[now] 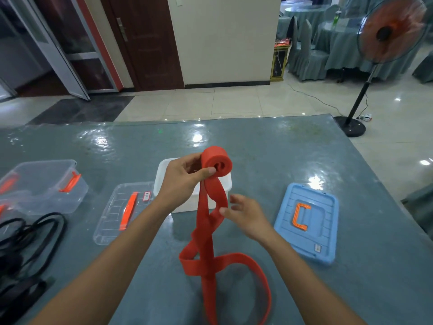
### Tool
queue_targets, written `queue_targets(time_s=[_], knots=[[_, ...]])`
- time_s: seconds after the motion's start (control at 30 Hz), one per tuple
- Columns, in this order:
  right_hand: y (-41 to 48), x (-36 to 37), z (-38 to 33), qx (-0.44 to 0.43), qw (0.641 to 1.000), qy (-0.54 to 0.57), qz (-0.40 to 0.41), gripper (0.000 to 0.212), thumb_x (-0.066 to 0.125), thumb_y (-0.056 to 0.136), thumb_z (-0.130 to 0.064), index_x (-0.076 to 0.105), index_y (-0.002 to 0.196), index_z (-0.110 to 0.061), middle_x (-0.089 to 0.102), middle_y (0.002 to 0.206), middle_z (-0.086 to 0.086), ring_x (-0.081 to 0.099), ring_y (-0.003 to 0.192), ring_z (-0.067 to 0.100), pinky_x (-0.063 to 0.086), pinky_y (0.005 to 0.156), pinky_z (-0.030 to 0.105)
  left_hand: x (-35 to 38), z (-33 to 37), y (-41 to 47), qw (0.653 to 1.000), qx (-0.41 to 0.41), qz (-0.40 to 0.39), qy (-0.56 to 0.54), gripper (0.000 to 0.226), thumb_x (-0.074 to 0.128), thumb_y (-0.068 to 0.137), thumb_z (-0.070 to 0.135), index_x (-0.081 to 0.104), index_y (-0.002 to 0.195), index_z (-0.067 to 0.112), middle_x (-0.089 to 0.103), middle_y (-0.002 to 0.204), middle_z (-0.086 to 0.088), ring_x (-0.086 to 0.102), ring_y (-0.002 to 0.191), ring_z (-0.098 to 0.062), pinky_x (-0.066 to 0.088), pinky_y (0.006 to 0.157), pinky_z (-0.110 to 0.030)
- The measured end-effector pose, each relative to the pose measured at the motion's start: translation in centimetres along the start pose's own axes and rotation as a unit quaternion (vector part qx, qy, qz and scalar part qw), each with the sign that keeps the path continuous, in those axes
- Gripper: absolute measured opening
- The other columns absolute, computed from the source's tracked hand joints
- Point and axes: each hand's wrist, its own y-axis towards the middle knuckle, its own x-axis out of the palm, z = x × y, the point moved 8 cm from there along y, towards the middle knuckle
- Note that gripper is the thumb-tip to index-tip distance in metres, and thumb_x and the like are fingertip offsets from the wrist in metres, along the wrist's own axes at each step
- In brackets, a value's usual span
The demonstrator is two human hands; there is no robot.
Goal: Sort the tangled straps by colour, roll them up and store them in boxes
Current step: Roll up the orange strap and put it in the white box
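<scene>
A red strap (206,233) is partly wound into a roll (216,161), held up over the table. My left hand (181,181) grips the roll, thumb pressed on its side. The strap's loose tail hangs down, twists and loops on the table toward the near edge. My right hand (243,213) is just right of the hanging tail with relaxed, spread fingers, its thumb touching or nearly touching the strap. Behind the roll stands a white box (225,184). Black straps (28,242) lie tangled at the left.
A clear box (44,184) with orange latches stands at the far left, its clear lid (121,212) beside it. A blue lid (309,221) with an orange handle lies at the right. A standing fan (389,34) is beyond the table's right corner.
</scene>
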Motion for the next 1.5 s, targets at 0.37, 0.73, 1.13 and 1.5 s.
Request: queue_targets(time_s=[0.37, 0.73, 1.13, 1.5], knots=[[3.7, 1.1, -4.3, -0.024, 0.991, 0.129, -0.027, 0.009, 0.065, 0.092, 0.0, 0.074, 0.091, -0.001, 0.074, 0.08, 0.009, 0.068, 0.071, 0.019, 0.055, 0.066, 0.025, -6.4, 3.9, 2.8, 0.994, 0.047, 0.099, -0.002, 0.028, 0.077, 0.085, 0.007, 0.074, 0.11, 0.021, 0.078, 0.099, 0.005, 0.072, 0.093, -0.011, 0.056, 0.087, -0.028], [4.1, -2.3, -10.9, -0.123, 0.983, 0.123, -0.055, 0.021, 0.076, 0.083, -0.03, 0.076, 0.103, -0.023, 0.066, 0.075, 0.009, 0.057, 0.058, 0.017, 0.052, 0.057, 0.027, -10.9, 8.4, 4.1, 0.979, 0.109, 0.171, 0.016, 0.023, 0.077, 0.082, 0.037, 0.075, 0.105, 0.04, 0.078, 0.103, 0.005, 0.072, 0.097, -0.013, 0.059, 0.089, -0.035], [2.2, 2.7, 0.1, -0.068, 0.965, -0.246, -0.056, 0.035, 0.063, 0.075, -0.03, 0.06, 0.11, -0.025, 0.067, 0.091, -0.002, 0.063, 0.082, 0.019, 0.054, 0.078, 0.042, -10.1, 5.4, 3.2, 0.984, 0.059, 0.167, 0.008, 0.035, 0.075, 0.088, 0.021, 0.071, 0.121, 0.011, 0.076, 0.108, -0.006, 0.072, 0.104, -0.025, 0.057, 0.096, -0.047], [1.0, -0.8, -10.3, -0.164, 0.981, -0.097, -0.02, 0.06, 0.078, 0.086, -0.03, 0.054, 0.141, -0.027, 0.059, 0.133, -0.014, 0.056, 0.124, 0.003, 0.047, 0.103, 0.026, -8.0, 4.7, 1.4, 0.993, 0.03, -0.014, 0.116, 0.034, 0.074, 0.088, 0.005, 0.068, 0.119, 0.019, 0.077, 0.101, 0.009, 0.072, 0.096, -0.006, 0.054, 0.084, -0.018]])
